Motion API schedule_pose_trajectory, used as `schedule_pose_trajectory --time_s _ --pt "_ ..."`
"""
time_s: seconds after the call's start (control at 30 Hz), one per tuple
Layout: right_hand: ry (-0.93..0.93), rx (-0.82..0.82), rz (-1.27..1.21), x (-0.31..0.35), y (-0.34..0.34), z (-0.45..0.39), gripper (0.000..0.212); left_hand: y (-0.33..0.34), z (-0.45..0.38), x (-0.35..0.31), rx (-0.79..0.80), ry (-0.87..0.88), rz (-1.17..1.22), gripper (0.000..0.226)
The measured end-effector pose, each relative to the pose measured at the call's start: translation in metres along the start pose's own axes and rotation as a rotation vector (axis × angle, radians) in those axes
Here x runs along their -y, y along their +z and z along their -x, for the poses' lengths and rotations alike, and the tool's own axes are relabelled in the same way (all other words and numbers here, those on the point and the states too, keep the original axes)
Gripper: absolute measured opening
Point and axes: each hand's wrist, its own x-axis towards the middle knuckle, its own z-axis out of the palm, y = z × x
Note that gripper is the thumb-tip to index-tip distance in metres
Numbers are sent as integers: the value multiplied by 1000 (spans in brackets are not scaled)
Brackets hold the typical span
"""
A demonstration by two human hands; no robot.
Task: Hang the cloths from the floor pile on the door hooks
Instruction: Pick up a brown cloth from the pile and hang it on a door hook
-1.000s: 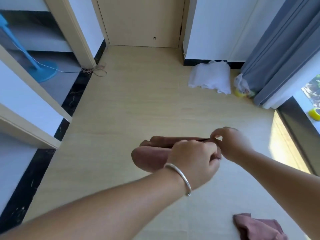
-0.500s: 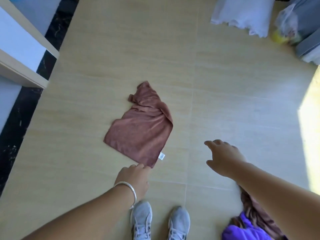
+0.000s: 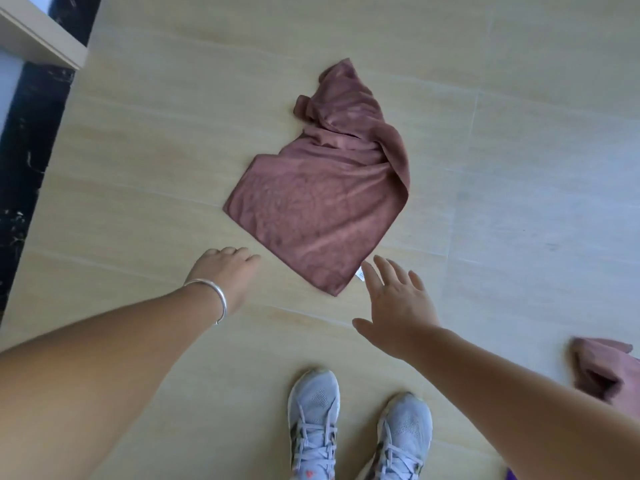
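A brown-pink cloth [image 3: 322, 199] lies on the pale wooden floor, flat at its near end and bunched at its far end, with a small white tag at its near corner. My left hand [image 3: 227, 271], with a silver bangle on the wrist, hovers just left of the cloth's near edge, fingers loosely curled and holding nothing. My right hand [image 3: 398, 299] is spread open just right of the tagged corner, close to it but not gripping. A second brown-pink cloth [image 3: 602, 368] lies crumpled at the right edge, partly behind my right forearm.
My two grey sneakers [image 3: 356, 424] stand on the floor [image 3: 156, 150] below the cloth. A white ledge [image 3: 41, 32] and a black floor strip [image 3: 31, 133] run along the left edge. A sliver of purple fabric [image 3: 510, 475] shows at the bottom right.
One second ago both hands held the cloth up. It then lay on the floor. Since then my right hand has moved left toward the tagged corner and the view has tilted further down.
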Motion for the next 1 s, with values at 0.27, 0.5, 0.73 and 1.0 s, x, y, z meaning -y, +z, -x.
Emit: schedule_pose_trajectory --time_s 0.27,0.5,0.73,1.0 --pt "-65 -47 -2 56 74 -89 92 54 -81 40 -121 -34 20 58" --pt "-103 -84 63 54 127 -142 76 95 -144 57 -140 -57 137 91" --pt "-131 -193 232 27 136 -135 32 130 -128 33 -234 -120 118 71" --pt "-26 78 20 -7 145 -50 24 177 -21 -54 140 -66 90 54"
